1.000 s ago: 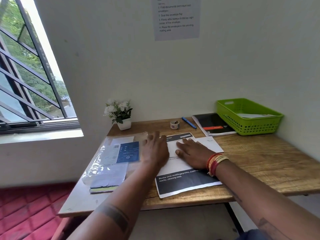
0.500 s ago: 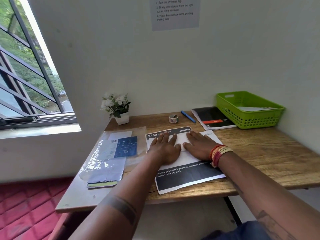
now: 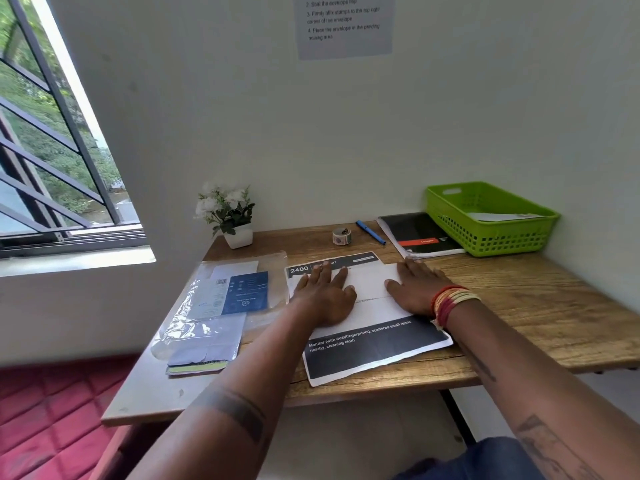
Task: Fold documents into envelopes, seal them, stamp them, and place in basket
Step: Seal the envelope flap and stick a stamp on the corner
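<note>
A printed document [image 3: 374, 351] with black bands lies at the desk's front middle, its upper part folded over so a white panel [image 3: 369, 284] shows. My left hand [image 3: 323, 296] presses flat on the fold's left side, fingers spread. My right hand [image 3: 417, 287] lies flat on the right side, bangles at the wrist. Neither hand grips anything. A clear plastic pack of envelopes [image 3: 221, 303] sits to the left. The green basket [image 3: 450, 216] at the back right holds a white envelope [image 3: 502, 216]. A stamp roll [image 3: 341, 236] stands near the wall.
A blue pen [image 3: 370, 232] and a black notebook [image 3: 419, 235] lie between the stamp roll and the basket. A small white flower pot [image 3: 230, 216] stands at the back left corner. The wooden desk [image 3: 540, 306] meets walls behind and right. An instruction sheet [image 3: 346, 22] hangs on the wall.
My left hand came in from the envelope pack onto the folded paper. Both hands then slid apart along the fold, the left leftward and the right rightward.
</note>
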Motion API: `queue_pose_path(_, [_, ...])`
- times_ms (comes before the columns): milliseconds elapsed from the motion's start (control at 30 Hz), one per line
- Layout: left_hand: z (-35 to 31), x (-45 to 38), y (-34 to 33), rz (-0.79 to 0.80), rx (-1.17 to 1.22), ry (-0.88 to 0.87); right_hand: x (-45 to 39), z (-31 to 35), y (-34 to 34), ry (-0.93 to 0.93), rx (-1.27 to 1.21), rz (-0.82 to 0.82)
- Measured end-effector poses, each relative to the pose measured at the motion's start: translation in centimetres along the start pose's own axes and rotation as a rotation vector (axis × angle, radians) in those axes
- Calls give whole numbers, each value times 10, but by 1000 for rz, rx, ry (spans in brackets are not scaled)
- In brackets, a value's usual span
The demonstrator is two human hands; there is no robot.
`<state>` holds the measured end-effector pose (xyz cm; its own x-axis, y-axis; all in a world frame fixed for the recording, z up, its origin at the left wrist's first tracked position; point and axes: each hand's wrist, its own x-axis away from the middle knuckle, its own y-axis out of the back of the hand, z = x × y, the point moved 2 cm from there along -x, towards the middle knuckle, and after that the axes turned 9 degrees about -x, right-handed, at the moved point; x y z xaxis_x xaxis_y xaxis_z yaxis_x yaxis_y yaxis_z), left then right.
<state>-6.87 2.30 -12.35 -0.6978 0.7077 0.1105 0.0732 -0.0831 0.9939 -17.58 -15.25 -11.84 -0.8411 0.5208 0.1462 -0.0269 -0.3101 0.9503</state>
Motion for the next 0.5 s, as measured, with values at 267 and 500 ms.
queue_pose_path(267, [1,-15,32,-106,115,-22,-13,34,46,167,191,-118])
queue_pose_path(500, [3,-42,50,-430,423,164,-62,69,54,349,-244,-322])
